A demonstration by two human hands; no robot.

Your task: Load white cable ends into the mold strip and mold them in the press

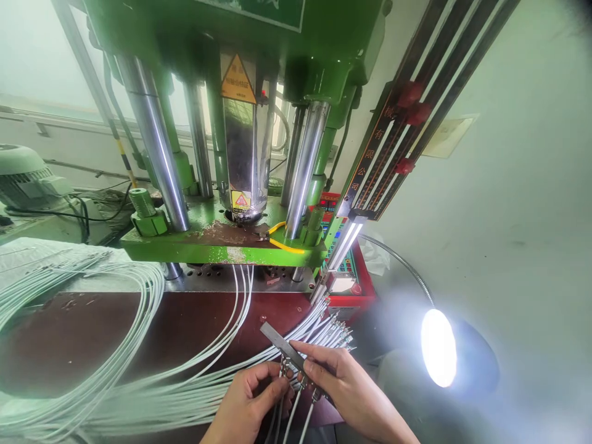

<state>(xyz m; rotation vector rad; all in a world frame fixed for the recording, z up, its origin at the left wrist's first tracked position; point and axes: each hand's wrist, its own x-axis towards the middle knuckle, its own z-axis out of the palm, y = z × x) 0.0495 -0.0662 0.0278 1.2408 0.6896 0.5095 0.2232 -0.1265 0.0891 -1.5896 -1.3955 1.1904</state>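
My left hand [252,398] pinches a white cable end with a metal connector [283,368] between thumb and fingers, low in the middle of the view. Beside it, my right hand [342,385] grips a flat grey metal bar [277,342] that angles up to the left, with several connector ends lined along it. More white cable ends with metal tips [335,333] fan out just beyond my right hand. The two hands almost touch at the connectors.
A green vertical press [222,243] with chrome columns stands behind a dark brown work table [92,333]. Bundles of white cables [115,345] loop across the table. A bright gooseneck lamp [438,347] shines at right, and a red control box [356,283] sits beside the press.
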